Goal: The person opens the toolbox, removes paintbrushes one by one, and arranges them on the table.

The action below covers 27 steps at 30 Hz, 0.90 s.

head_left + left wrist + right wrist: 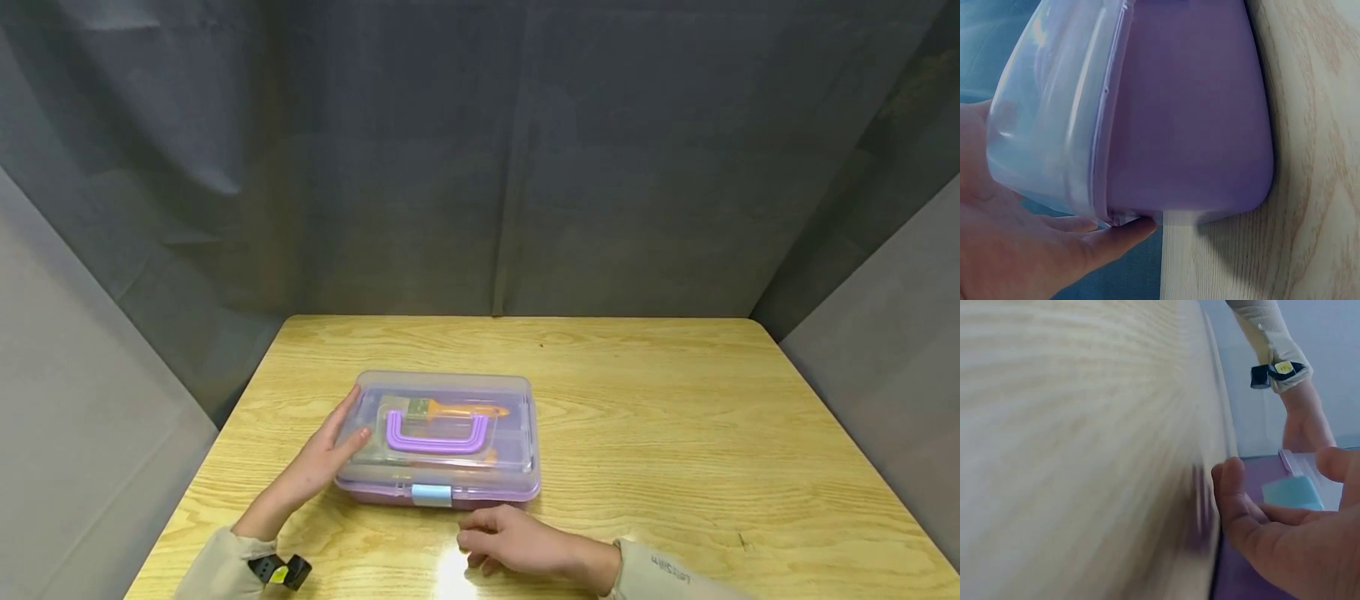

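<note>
A purple storage box (480, 497) with a clear, closed lid (442, 383) lies on the table. A purple handle (437, 447) lies flat on the lid and a light blue latch (432, 496) is on the front. My left hand (318, 462) holds the lid's left end, thumb on top and fingers along its side; in the left wrist view the fingertips (1141, 230) reach the rim. Just in front of the box, right of the latch, my right hand (517, 540) hovers low over the table with loosely bent fingers and nothing in them.
Through the lid shows a paintbrush (457, 409) with an orange handle. The wooden table (675, 433) stretches to the right of the box. Dark grey cloth (637, 167) hangs behind the table, and pale panels (892, 317) stand at both sides.
</note>
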Each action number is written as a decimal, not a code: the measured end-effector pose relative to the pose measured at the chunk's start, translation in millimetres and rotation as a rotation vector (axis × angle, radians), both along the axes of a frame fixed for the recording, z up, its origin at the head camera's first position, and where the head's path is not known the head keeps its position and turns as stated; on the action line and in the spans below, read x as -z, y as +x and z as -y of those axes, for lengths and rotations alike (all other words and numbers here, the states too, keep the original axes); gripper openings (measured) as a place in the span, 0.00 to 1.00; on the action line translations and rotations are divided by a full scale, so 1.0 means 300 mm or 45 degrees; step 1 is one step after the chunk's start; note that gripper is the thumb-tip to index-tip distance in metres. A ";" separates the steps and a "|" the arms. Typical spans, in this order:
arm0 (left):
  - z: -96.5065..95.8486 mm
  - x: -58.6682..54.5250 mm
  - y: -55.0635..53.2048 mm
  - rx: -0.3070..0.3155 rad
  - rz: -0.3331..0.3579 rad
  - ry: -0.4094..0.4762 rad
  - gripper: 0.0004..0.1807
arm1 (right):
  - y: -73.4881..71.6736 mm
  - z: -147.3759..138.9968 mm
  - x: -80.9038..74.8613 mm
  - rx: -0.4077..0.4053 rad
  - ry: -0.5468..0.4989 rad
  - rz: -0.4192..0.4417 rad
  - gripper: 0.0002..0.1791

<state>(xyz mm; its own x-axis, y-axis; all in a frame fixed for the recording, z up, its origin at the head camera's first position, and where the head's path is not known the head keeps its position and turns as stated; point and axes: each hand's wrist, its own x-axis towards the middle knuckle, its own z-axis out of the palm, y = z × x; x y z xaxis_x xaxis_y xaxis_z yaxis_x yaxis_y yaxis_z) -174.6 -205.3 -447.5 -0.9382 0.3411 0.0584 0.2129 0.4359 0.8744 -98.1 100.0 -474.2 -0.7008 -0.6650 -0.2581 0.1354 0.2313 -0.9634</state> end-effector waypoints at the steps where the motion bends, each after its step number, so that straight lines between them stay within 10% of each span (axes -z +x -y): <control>1: 0.000 0.000 0.000 -0.006 -0.001 -0.002 0.37 | -0.001 0.009 0.006 0.009 -0.017 0.072 0.29; 10: 0.000 0.005 0.002 -0.038 -0.004 0.003 0.38 | 0.000 0.080 0.039 0.281 -0.247 0.454 0.31; 27: -0.011 -0.006 0.009 -0.064 -0.017 0.010 0.38 | 0.005 0.155 0.054 0.689 -0.514 0.720 0.30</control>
<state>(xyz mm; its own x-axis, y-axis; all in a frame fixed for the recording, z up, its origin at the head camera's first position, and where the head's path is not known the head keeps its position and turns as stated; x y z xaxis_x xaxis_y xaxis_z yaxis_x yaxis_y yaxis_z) -172.0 -201.9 -445.7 -0.9531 0.2934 0.0739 0.2030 0.4392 0.8752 -96.4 53.4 -490.3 -0.7843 -0.3943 -0.4790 0.6096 -0.3462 -0.7131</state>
